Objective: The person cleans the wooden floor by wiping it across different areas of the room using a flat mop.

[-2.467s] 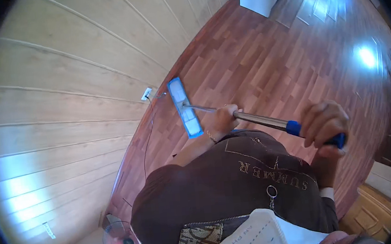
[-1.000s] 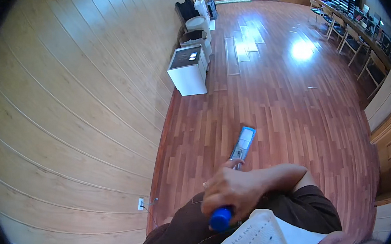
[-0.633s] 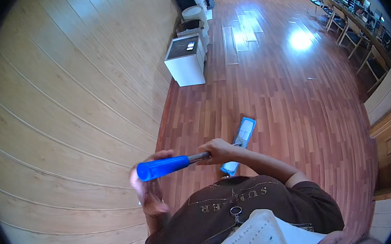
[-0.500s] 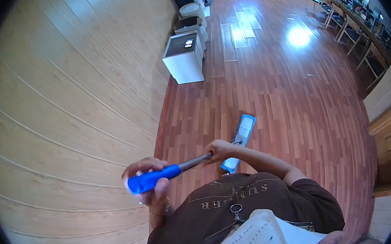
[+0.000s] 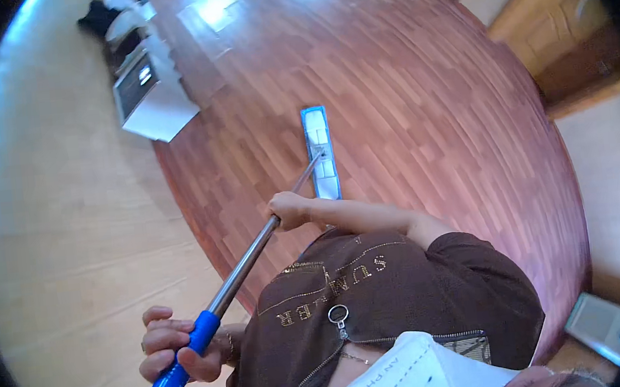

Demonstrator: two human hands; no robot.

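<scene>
A flat mop lies across my front, its metal pole (image 5: 246,268) slanting from lower left up to the floor. My left hand (image 5: 171,345) wraps its fingers round the blue plastic grip (image 5: 184,358) at the pole's near end. Farther along, my right hand (image 5: 289,210) is closed in a fist about the middle of the pole. The mop head (image 5: 321,166), a long white plate with a blue fringed pad, rests flat on the wood floor (image 5: 408,132) beyond my right forearm. That forearm hides the head's near end.
A pale panelled wall (image 5: 66,217) runs along the left. White box-shaped cabinets (image 5: 163,107) stand against it, with a dark thing (image 5: 99,18) behind. To the right are a wooden door (image 5: 551,21) and a small pale boxy unit (image 5: 604,329) low by the wall.
The view has turned to the right. My left hand has drawn the grip down and nearer, so more pole shows between my hands. The mop head now points more straight ahead.
</scene>
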